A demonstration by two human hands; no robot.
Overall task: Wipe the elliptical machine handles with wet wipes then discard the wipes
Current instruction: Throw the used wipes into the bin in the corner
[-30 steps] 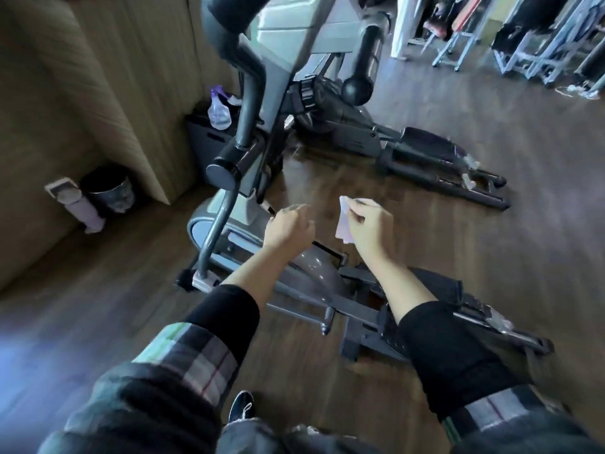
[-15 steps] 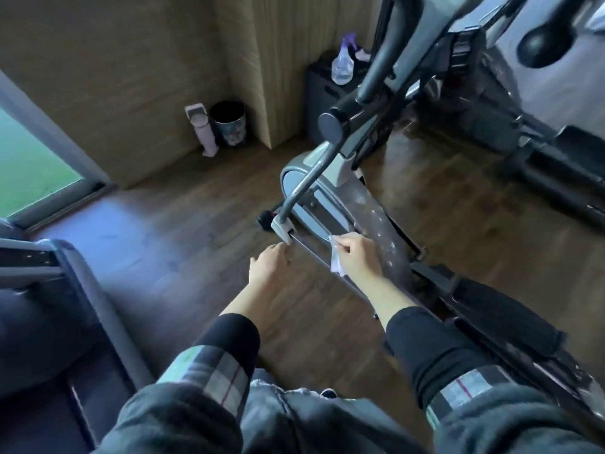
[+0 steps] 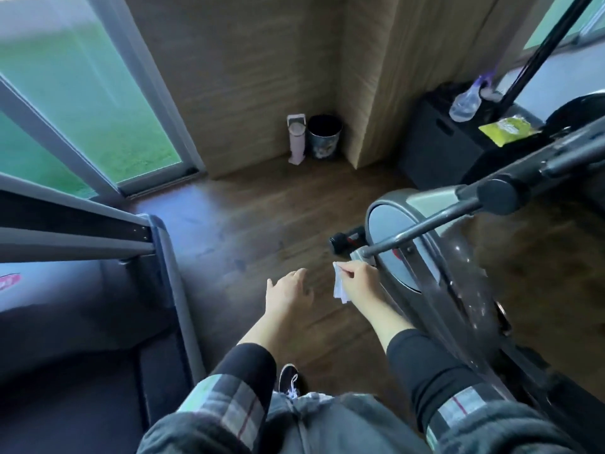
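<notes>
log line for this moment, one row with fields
phase: carrying wipe to discard | right hand: pinches used wipe | left hand: open, holds nothing | bin: ahead in wall corner, apart from hands

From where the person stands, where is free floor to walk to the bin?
Bare wood floor runs between the treadmill frame and the elliptical housing, up to the bin. It is crowded beside the black box.

Home gym — elliptical machine (image 3: 435, 244), treadmill (image 3: 98, 290)

right hand (image 3: 358, 283) pinches a wipe (image 3: 339, 286); left hand (image 3: 288, 291) hangs relaxed.
</notes>
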